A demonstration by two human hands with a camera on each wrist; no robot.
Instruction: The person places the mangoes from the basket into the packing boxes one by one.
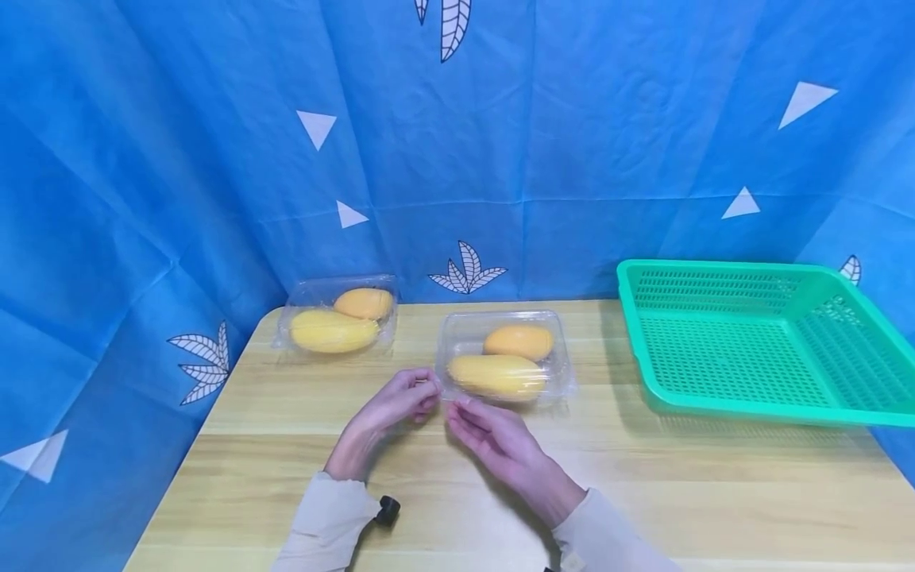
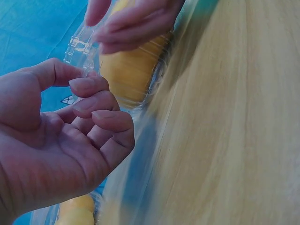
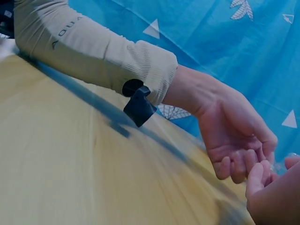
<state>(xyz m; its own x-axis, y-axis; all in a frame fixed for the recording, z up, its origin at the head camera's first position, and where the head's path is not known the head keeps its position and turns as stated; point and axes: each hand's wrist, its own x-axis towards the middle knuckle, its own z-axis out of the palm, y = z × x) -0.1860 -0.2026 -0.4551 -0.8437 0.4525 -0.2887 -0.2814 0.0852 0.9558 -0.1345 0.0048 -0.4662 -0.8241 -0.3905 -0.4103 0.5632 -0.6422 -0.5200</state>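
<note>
A clear plastic clamshell box (image 1: 465, 330) lies mid-table, holding an orange mango-like fruit (image 1: 519, 342) and a longer yellow one (image 1: 496, 376). At its front left corner, my left hand (image 1: 400, 401) pinches the plastic edge between thumb and forefinger, the other fingers curled, as the left wrist view shows. My right hand (image 1: 503, 445) is at the box's front edge beside it. In the left wrist view, the right hand's blurred fingers (image 2: 136, 28) look fairly straight, with a gap to the thumb. Whether they touch the plastic is unclear.
A second clear box (image 1: 389, 330) with two similar yellow fruits stands at the back left. To the right is a green perforated basket (image 1: 639, 357). A blue patterned curtain (image 1: 572, 159) hangs behind the wooden table (image 1: 715, 492).
</note>
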